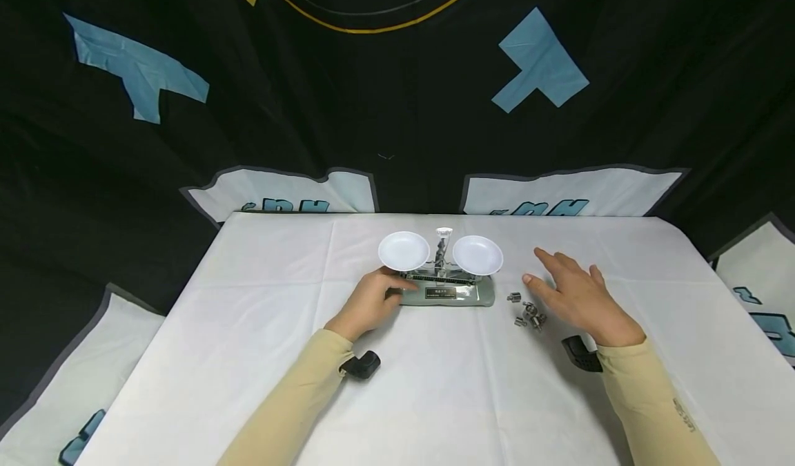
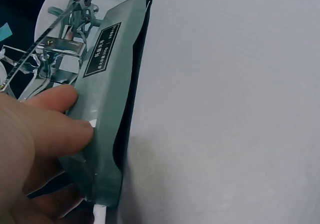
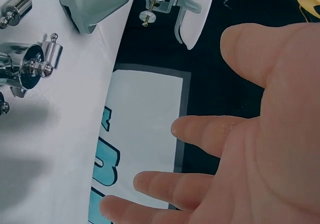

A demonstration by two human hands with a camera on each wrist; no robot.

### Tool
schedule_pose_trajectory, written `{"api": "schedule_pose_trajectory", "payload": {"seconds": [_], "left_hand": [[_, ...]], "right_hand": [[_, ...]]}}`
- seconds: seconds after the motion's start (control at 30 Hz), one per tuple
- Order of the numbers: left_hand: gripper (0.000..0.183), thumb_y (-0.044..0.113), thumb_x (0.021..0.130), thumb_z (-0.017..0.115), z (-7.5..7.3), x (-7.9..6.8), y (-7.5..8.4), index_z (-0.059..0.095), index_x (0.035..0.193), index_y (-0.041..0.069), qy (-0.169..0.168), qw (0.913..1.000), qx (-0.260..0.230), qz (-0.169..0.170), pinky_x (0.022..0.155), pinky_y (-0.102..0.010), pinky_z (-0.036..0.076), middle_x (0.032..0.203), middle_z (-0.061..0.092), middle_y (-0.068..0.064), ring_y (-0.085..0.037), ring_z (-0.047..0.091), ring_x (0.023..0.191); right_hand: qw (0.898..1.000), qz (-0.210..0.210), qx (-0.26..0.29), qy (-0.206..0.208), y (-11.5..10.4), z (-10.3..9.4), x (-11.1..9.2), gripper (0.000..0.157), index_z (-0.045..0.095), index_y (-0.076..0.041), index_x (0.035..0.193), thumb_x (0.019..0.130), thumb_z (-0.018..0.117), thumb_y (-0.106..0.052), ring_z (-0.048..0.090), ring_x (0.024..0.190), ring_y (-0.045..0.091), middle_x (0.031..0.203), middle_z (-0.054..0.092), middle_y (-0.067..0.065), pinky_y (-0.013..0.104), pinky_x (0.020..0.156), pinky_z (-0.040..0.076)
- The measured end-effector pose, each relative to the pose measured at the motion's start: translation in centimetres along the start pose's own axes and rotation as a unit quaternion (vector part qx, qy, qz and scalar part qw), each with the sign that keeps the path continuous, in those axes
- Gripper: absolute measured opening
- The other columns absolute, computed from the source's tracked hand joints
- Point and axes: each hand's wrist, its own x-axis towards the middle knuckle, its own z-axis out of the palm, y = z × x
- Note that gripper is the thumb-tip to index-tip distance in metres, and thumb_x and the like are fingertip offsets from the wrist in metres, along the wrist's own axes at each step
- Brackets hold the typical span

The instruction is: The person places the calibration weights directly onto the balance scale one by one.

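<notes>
White-covered tabletop (image 1: 410, 397) before you, fold creases showing. Nearest you: your tan sleeves (image 1: 286, 404), small print on the right one, a black camera (image 1: 361, 365) at each wrist.

Right hand (image 1: 577, 300): grip apart, fingers spread, back of the hand uppermost, raised over the tabletop. Just left of it lie the weights (image 1: 530, 309): small, shiny metal, most bunched together, one nearer the scale. Exact count: cannot tell from these views.

Left hand (image 1: 368, 300): grip clamped on the left end of the scale (image 1: 456, 301). Left wrist view shows two digits on the upper face, others about the end. Scale stands upright near the far middle of the tabletop; grey-green base, dark label (image 1: 440, 293) facing you. Two round white pans (image 1: 404, 251) above the base, one per side; left pan appears a shade higher.

Beyond the far edge: black backdrop (image 1: 385, 107) with blue patches (image 1: 141, 69), a yellow curve (image 1: 366, 32) and white panels (image 1: 571, 188) with blue lettering.
</notes>
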Motion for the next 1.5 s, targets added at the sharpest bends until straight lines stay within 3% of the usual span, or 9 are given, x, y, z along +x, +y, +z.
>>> {"api": "schedule_pose_trajectory", "payload": {"seconds": [0.47,0.7,0.9,1.23,1.4,1.5], "left_hand": [[0.027,-0.003,0.083,0.068,0.8,-0.5,-0.6,0.081,0.103,0.01,0.041,0.9981,-0.046,0.004,0.11,-0.049,0.05,0.126,0.071,-0.013,-0.033,0.063,0.127],[0.023,0.004,0.085,0.07,1.2,-0.6,-1.7,0.081,0.104,0.012,0.04,0.9948,-0.092,-0.019,0.116,-0.047,0.045,0.132,0.069,-0.011,-0.03,0.058,0.136],[0.022,0.004,0.085,0.071,1.5,-0.7,-2.0,0.08,0.103,0.01,0.048,0.9926,-0.111,-0.003,0.116,-0.05,0.044,0.138,0.065,-0.016,-0.035,0.056,0.137],[0.022,0.005,0.084,0.072,1.6,-0.6,-2.2,0.08,0.104,0.01,0.049,0.9914,-0.121,-0.003,0.117,-0.051,0.043,0.14,0.064,-0.015,-0.035,0.055,0.138],[0.023,0.005,0.083,0.072,1.4,-0.6,-2.2,0.081,0.104,0.01,0.051,0.9908,-0.125,-0.009,0.117,-0.052,0.044,0.139,0.064,-0.015,-0.035,0.056,0.137],[0.023,0.005,0.084,0.072,1.4,-0.7,-2.3,0.081,0.104,0.01,0.051,0.9907,-0.126,-0.012,0.116,-0.052,0.044,0.14,0.064,-0.016,-0.035,0.056,0.137]], "right_hand": [[1.0,0.006,0.004,-0.002,0.1,0.4,0.0,0.075,0.031,0.001,0.157,0.105,0.042,-0.052,0.025,0.147,0.058,0.156,0.032,0.04,0.082,0.114,0.008],[1.0,0.005,0.01,-0.005,0.4,0.1,-0.1,0.076,0.03,0.002,0.158,0.106,0.04,-0.053,0.025,0.146,0.058,0.155,0.032,0.041,0.082,0.113,0.009],[1.0,0.007,0.012,-0.01,0.8,-0.1,0.0,0.077,0.029,0.002,0.158,0.105,0.04,-0.054,0.024,0.146,0.059,0.156,0.03,0.041,0.082,0.113,0.008],[1.0,0.004,0.03,-0.005,1.5,-1.6,-0.3,0.077,0.024,0.002,0.159,0.106,0.038,-0.052,0.022,0.146,0.059,0.157,0.027,0.04,0.082,0.112,0.009],[0.999,0.005,0.044,-0.007,1.5,-2.5,-0.5,0.078,0.021,0.001,0.161,0.106,0.039,-0.051,0.02,0.147,0.059,0.16,0.024,0.038,0.08,0.113,0.013],[0.998,0.009,0.059,-0.018,1.5,-2.8,-0.6,0.078,0.02,-0.002,0.162,0.106,0.041,-0.053,0.025,0.146,0.059,0.162,0.024,0.035,0.076,0.115,0.022]]}}
